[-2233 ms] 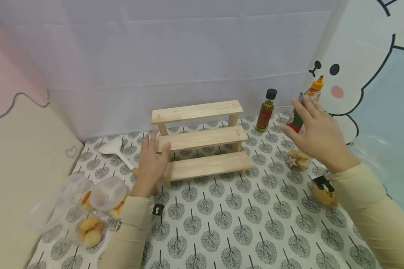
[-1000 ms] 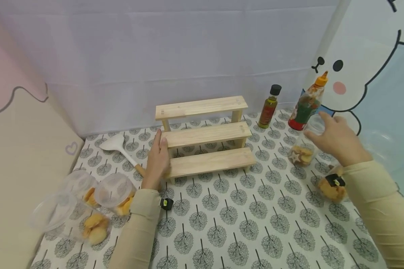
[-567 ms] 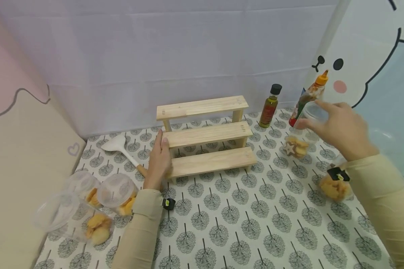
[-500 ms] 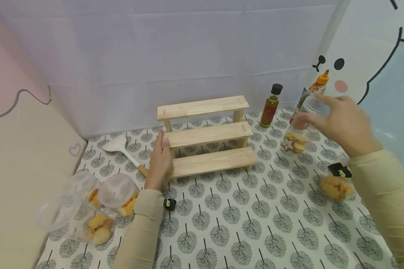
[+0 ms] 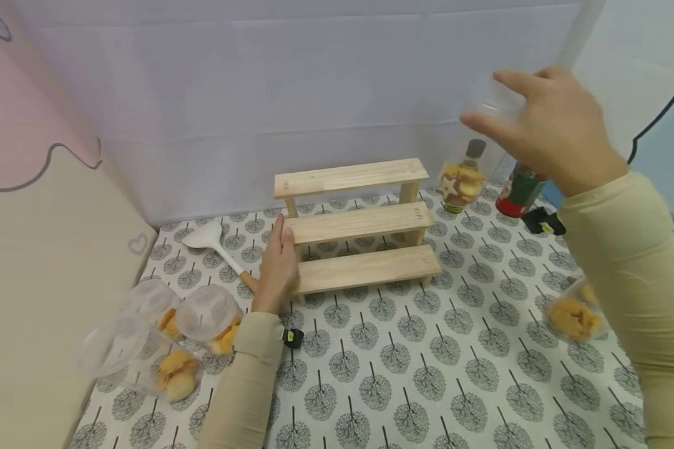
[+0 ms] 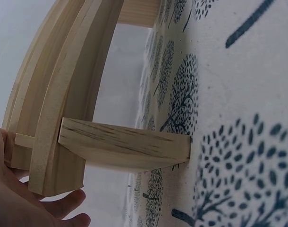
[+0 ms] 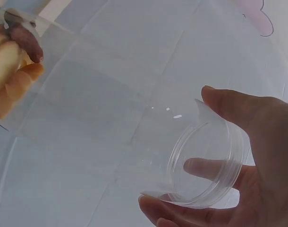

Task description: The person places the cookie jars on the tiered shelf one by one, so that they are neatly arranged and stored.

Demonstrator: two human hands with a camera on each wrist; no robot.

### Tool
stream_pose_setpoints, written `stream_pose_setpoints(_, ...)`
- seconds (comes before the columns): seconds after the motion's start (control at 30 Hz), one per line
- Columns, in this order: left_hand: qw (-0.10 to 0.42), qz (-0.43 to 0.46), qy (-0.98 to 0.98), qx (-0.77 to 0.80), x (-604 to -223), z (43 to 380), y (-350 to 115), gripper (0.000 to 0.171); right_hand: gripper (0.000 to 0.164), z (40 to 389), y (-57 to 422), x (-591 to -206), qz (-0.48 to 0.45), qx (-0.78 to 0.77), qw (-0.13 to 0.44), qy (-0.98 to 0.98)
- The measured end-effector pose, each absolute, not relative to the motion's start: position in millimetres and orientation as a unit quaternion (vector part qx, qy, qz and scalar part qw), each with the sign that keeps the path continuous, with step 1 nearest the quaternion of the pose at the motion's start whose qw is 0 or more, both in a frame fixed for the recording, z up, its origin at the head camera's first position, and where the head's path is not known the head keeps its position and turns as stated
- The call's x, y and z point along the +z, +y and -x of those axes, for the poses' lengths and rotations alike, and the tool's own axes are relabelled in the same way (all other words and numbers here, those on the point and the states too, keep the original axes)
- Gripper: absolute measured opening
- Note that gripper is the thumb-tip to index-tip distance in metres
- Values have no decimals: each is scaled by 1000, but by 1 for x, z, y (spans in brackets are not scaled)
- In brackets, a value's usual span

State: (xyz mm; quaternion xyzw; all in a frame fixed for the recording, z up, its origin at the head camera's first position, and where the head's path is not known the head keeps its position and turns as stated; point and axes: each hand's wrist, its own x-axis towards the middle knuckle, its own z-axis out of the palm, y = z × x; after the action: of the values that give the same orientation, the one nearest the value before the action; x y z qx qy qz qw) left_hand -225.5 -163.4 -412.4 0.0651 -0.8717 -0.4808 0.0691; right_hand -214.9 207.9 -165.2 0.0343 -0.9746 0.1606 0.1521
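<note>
My right hand [image 5: 556,128] grips a clear plastic jar [image 5: 485,146] near its lid, fingers spread round it. Raised well above the table, the jar tilts, with cookies, one star-shaped, at its bottom. In the right wrist view thumb and fingers hold the round clear lid [image 7: 205,163]. My left hand [image 5: 276,268] rests against the left end of a three-step wooden rack [image 5: 359,224], its fingers fairly straight. The left wrist view has those fingertips [image 6: 73,201] beside a board's end.
Behind the held jar stands an oil bottle [image 5: 475,148]; a sauce bottle [image 5: 519,193] is partly hidden by my right hand. Another cookie jar [image 5: 574,318] stands right. Several clear cookie jars [image 5: 208,312] and a white spatula with a wooden handle [image 5: 205,237] are at left.
My right hand has come down from near the sauce bottle, gripped the cookie jar and lifted it up and leftward. My left hand has settled at the rack's end and stays there.
</note>
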Motion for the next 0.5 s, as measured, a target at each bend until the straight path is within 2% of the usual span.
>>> stream_pose_setpoints(0.5,71,-69,-868,-487,-415,218,-166,53,85,267,102,-153,-134,143,138,-971)
